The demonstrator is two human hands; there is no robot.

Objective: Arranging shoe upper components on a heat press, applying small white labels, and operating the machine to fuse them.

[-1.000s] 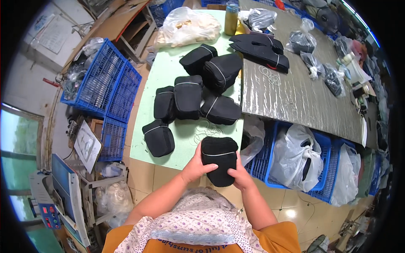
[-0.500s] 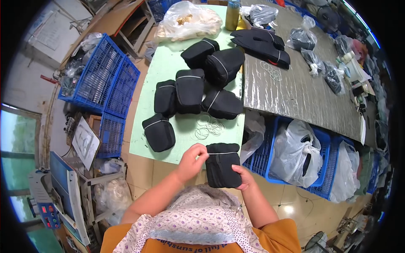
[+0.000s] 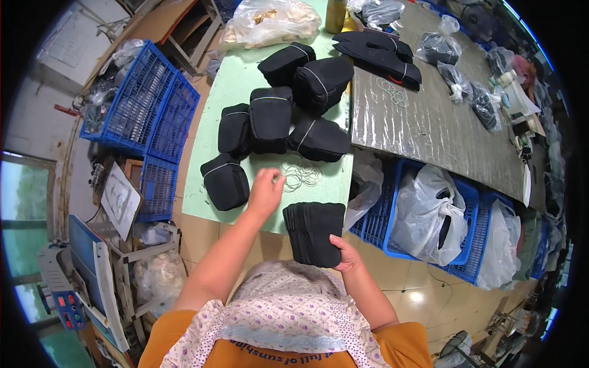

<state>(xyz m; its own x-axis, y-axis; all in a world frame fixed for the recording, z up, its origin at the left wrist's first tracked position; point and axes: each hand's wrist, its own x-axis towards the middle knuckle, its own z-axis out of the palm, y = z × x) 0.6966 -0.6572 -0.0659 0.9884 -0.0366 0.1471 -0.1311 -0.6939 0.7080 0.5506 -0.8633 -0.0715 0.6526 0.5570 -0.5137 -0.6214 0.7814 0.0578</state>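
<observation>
My right hand (image 3: 345,253) grips the right edge of a stack of black fabric pieces (image 3: 315,234), thumb on top. No band shows around this stack, which is held in front of my body at the table's near edge. Over the green table top, my left hand (image 3: 269,189) is closed in a pinch at the left side of a pile of loose pale rubber bands (image 3: 302,174). A thin band seems to be at its fingertips. Several banded black bundles lie beyond, among them an upright one (image 3: 271,121) and one (image 3: 225,183) left of my left hand.
A clear plastic bag (image 3: 270,24) of pale pieces lies at the table's far end. Banded black pieces (image 3: 375,55) and more rubber bands (image 3: 392,92) rest on the grey table (image 3: 429,132) to the right. Blue crates (image 3: 136,98) stand left; a bag-filled blue crate (image 3: 392,239) sits right.
The pale band has come off the black stack. My left hand has moved from the stack forward and left to the pile of rubber bands; my right hand keeps its hold.
</observation>
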